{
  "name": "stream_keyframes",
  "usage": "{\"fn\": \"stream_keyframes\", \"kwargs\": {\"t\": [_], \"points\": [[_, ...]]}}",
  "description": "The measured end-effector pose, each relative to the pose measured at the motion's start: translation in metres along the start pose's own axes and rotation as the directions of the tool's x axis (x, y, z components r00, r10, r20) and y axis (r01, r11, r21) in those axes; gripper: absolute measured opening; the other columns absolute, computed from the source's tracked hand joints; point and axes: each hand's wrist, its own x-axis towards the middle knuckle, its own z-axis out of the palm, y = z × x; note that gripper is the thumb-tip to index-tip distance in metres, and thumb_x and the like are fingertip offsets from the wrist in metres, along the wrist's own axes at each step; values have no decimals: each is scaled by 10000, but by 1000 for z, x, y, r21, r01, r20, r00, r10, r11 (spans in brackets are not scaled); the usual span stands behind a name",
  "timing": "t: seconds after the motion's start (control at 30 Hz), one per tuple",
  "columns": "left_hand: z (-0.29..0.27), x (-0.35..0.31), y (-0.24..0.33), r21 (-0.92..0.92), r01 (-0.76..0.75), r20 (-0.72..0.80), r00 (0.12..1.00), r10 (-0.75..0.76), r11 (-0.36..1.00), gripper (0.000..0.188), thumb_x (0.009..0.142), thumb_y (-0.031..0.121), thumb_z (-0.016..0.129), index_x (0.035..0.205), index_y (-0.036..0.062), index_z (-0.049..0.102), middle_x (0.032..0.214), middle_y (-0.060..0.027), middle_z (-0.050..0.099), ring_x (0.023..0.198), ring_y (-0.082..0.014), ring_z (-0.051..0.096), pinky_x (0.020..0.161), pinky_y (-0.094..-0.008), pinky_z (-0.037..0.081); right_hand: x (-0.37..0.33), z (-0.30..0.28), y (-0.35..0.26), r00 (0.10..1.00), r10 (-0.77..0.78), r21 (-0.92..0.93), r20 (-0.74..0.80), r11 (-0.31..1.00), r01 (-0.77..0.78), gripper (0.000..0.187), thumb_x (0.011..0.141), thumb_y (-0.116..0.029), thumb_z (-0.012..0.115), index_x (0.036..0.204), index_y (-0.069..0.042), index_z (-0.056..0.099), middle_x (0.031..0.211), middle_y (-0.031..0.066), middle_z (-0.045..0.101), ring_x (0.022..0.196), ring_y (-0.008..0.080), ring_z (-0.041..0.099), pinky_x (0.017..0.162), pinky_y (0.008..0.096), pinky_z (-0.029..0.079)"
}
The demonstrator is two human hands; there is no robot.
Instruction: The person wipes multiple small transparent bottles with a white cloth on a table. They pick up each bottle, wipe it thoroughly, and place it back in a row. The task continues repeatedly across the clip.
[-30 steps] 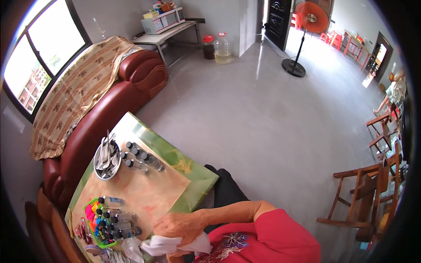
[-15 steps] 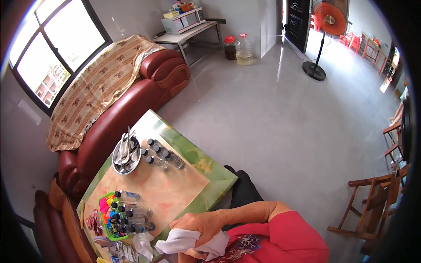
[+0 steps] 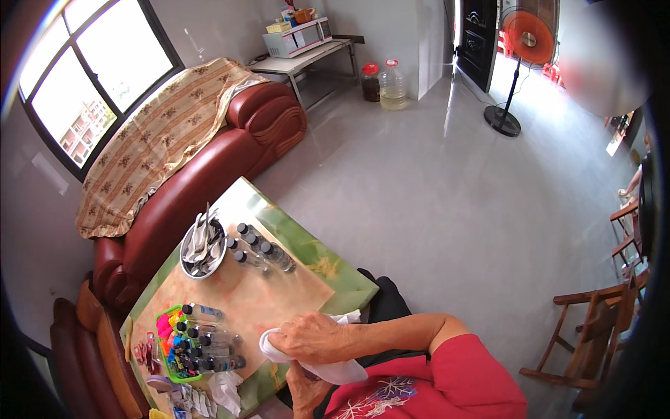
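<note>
White cloth [image 3: 342,371] x1 clamped in R grip [image 3: 310,338], L grip [image 3: 303,392] unclear, 5 btls [image 3: 280,258] by bowl [image 3: 198,276]

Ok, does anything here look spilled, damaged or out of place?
I see no spill or damage. The flowered cover sits askew on the red sofa, its lower edge wavy and uneven. On the table, a crumpled white piece, paper or plastic I can't tell, lies beside the green basket, looking untidy.

On the table [image 3: 279,297] I note cutlery [image 3: 202,241] in a bowl [image 3: 189,273], bottles [image 3: 271,254] right of it; nearer the person [image 3: 447,377], a basket [image 3: 187,380], more bottles [image 3: 215,348] at its right. Cloth [image 3: 342,372] in right hand [image 3: 307,337], left hand [image 3: 304,390] below, at table's near edge. Sofa [image 3: 199,167] left.
</note>
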Motion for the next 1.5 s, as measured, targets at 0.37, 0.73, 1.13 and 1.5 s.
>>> {"fn": "stream_keyframes", "kwargs": {"t": [0.37,0.73,1.13,1.5], "points": [[-20,2,-26,71,73,56,995,-77,995,476,579,129,814,981,-23,611,899,-78,656,785,-135,620,691,-290,503,-18,4,20,951,-303,-8,-52,953,303,191,717,-160,591,851,-34,541,854,102,573,835,228,563,628,337,501],[-22,21,-15,-268,99,53,995,-88,958,586,631,73,780,1130,6,480,1005,-77,596,866,-137,591,778,-295,493,-18,-35,51,693,477,667,-540,745,6,378,688,-23,642,1049,-21,528,897,158,622,810,290,640,705,329,505],[-8,43,-18,-510,63,-51,993,-103,858,652,676,9,775,1238,29,444,1131,-63,577,993,-141,572,866,-306,471,-23,36,12,839,446,794,-313,607,-27,382,914,-259,462,1171,23,461,1045,167,487,936,320,423,845,372,345],[-18,34,-15,-666,31,-72,992,-106,746,610,679,252,798,1149,5,499,993,-52,616,892,-130,587,788,-298,486,-65,55,4,888,234,483,-395,876,-16,301,832,-94,566,1082,66,518,1017,220,477,872,380,489,765,425,410]]}}
